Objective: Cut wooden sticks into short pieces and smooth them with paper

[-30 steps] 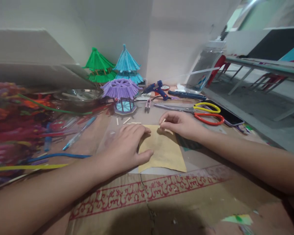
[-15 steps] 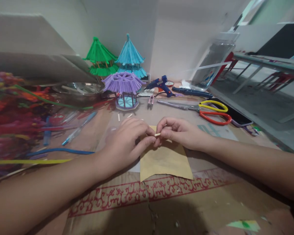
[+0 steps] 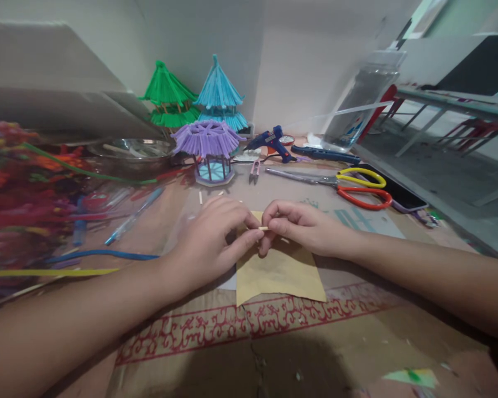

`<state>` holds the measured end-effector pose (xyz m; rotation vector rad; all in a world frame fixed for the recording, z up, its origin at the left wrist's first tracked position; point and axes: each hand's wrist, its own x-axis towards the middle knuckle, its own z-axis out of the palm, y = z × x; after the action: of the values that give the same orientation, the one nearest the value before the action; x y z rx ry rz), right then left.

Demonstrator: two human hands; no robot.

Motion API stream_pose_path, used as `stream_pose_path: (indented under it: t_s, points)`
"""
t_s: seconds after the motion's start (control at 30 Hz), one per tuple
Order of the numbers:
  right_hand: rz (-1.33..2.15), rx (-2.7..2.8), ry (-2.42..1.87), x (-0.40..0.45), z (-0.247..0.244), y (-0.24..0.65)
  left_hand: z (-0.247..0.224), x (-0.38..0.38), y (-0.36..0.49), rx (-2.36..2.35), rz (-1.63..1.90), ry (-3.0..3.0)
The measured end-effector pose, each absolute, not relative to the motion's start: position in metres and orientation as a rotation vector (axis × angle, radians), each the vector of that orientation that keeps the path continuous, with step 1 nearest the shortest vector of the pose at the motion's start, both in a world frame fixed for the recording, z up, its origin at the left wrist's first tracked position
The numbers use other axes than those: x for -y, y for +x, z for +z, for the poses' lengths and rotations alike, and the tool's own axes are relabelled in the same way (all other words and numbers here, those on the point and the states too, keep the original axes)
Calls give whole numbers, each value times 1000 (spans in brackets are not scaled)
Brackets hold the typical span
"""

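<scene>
A short pale wooden stick (image 3: 263, 228) spans the small gap between my two hands, over a yellow sheet of sandpaper or paper (image 3: 282, 276). My left hand (image 3: 221, 235) pinches its left end with thumb and fingertips. At the other end, the thumb and curled forefinger of my right hand (image 3: 300, 228) are closed on it. Beyond my left hand lie a few more short stick pieces (image 3: 200, 197). A small pavilion model with a purple roof (image 3: 209, 138) stands behind them.
Green (image 3: 166, 88) and blue (image 3: 219, 88) roofed models stand by the wall. Scissors (image 3: 356, 188), snips (image 3: 255, 171), a glue gun (image 3: 271, 142), a phone (image 3: 402, 193) and a plastic jar (image 3: 367, 105) are farther back. Left are a metal bowl (image 3: 132, 163) and colourful pipe cleaners (image 3: 20, 215).
The stick has turned slightly and lies more level between my fingertips. My right hand's fingers have shifted a little to the left; the rest stays nearly the same.
</scene>
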<state>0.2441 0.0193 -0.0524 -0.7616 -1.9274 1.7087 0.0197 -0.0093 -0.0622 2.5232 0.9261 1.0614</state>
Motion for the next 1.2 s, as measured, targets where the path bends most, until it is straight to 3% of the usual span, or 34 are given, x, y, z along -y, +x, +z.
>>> stream_pose_path:
  t_s: [0.37,0.47,0.63,0.73,0.97,1.2]
  points:
    - [1657,1882,-908,-23,-45,246,-59,10,20,-1078,950,2433]
    - [1334,1916,-1007,-36,-42,255,-60,12,22,-1059,854,2564]
    - [425,2210,-1298,-71,-50,276,-61,19,23,-954,708,2742]
    - [190,2298,-1311,-81,-52,282,-61,22,22,-866,671,2860]
    - [216,2284,-1076,-68,-29,270,-63,27,26,-826,725,2992]
    - [142,2729,-913,-78,-33,212,-66,27,28,-814,769,3017]
